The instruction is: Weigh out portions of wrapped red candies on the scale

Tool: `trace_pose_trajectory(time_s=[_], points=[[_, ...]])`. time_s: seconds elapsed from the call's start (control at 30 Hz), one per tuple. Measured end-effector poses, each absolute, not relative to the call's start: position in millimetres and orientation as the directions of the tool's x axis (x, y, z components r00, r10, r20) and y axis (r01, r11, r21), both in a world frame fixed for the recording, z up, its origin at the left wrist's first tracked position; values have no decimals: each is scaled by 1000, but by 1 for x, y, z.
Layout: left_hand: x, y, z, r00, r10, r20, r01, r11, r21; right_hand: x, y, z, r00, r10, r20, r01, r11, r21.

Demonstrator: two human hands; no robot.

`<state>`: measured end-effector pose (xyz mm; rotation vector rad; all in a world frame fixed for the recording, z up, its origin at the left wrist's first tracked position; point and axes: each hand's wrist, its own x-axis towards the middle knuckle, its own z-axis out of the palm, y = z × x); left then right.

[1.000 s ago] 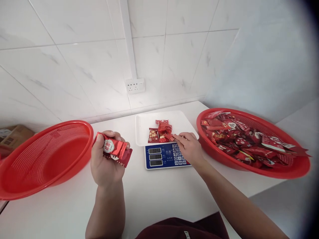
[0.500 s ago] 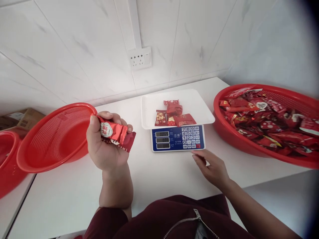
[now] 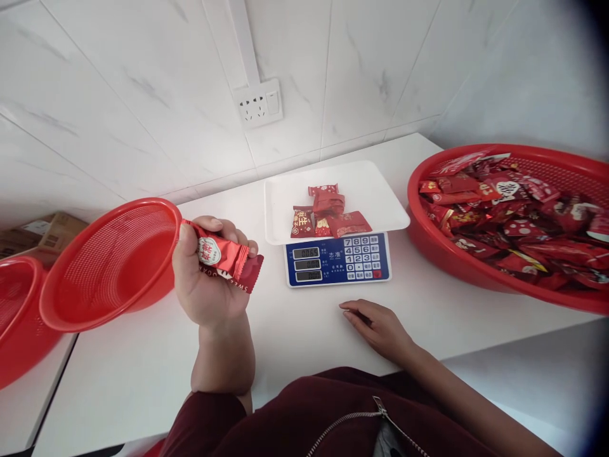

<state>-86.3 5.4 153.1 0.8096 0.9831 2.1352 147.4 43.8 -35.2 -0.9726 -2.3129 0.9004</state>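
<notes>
Left hand: fingers closed round at least 2 wrapped sweets, a bright red packet over a darker packet. Right hand: nothing held, fingers loosely curled, thumb and forefinger near each other, in front of the scale. For a good reading, the tray should probably be left untouched by both hands, and the held packets are best gripped lightly so wrappers aren't crushed. On the tray, about 5 red packets are bunched, some overlapping, near the front edge. Beside the scale, the right basket is heaped with mixed red packets. In the left basket, mesh sides and a red floor are seen. A 3rd basket is cut off by the frame.
</notes>
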Motion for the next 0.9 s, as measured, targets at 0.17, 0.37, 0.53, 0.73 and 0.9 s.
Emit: trace_pose_trajectory(time_s=[0.17,0.37,0.53,0.73,0.9], points=[[-88,10,148,-555,781,286,-289,-504,814,148,42,-37,-624,770,132,430,480,-765],[-57,17,122,-307,901,305,-133,-358,924,143,41,-14,-686,708,-167,43,-190,-981],[7,24,71,256,918,302,467,-391,793,138,47,5,-771,590,-241,-305,-674,-673],[25,23,24,337,889,311,718,-456,526,151,54,-14,-638,611,-469,-386,-781,-492],[7,40,46,413,841,350,672,-541,505,160,52,-27,-636,570,-521,-321,-809,-492]])
